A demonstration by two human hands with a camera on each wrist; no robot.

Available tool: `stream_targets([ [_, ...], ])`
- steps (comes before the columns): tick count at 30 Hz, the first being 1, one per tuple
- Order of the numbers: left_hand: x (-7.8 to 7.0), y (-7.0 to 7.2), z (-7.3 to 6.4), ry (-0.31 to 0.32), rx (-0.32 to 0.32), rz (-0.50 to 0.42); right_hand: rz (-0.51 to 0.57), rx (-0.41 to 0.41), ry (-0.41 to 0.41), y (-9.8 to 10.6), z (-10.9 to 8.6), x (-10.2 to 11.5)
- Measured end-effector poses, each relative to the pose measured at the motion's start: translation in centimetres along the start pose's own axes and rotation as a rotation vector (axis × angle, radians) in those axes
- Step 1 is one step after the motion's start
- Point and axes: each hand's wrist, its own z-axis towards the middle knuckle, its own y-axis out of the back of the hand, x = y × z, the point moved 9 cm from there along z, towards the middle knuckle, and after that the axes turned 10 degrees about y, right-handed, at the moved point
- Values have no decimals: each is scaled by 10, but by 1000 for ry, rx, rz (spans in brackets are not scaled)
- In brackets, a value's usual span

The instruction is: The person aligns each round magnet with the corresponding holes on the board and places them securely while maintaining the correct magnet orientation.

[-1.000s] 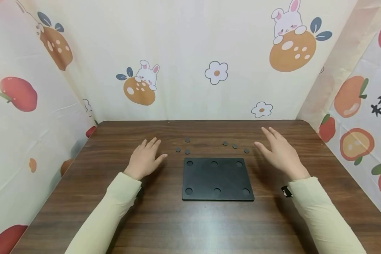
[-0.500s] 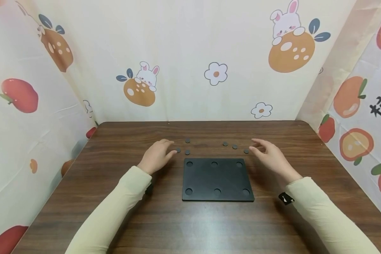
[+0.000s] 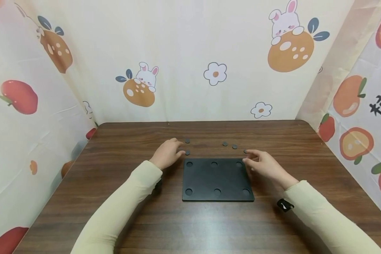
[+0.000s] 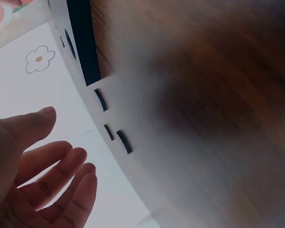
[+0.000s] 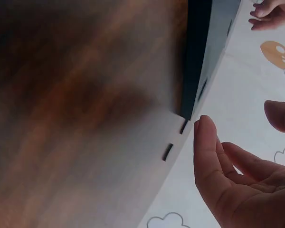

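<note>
A flat black rectangular board (image 3: 217, 180) with round recesses along its near and far edges lies on the table. Small dark discs are scattered beyond it. My left hand (image 3: 167, 153) is beside the left group, thumb tip right at one disc (image 3: 187, 152); another disc (image 3: 187, 141) lies just past the fingers, and a third is hidden by the hand. In the left wrist view its fingers (image 4: 61, 166) are loosely bent, thumb apart, holding nothing. My right hand (image 3: 265, 164) is over the board's far right corner, index fingertip at a disc (image 3: 245, 151); its fingers (image 5: 206, 147) hold nothing.
Two more discs, one (image 3: 225, 144) and its neighbour (image 3: 234, 146), lie between the hands beyond the board. The brown wooden table (image 3: 203, 225) is backed by a printed curtain (image 3: 184, 70), with printed cloth at both sides.
My left hand has moved right, from beside the left discs to over one of them. My right hand has come left and nearer, toward the board's corner, its fingers bending from straight.
</note>
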Motion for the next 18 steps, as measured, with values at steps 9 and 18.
stream_targets([
  [9,-1,-12,9,31,63,52,87,65,-31,-16,-4,-6],
  [18,-7,-17,14,5,81,73,94,68,-82,-21,-5,-12],
])
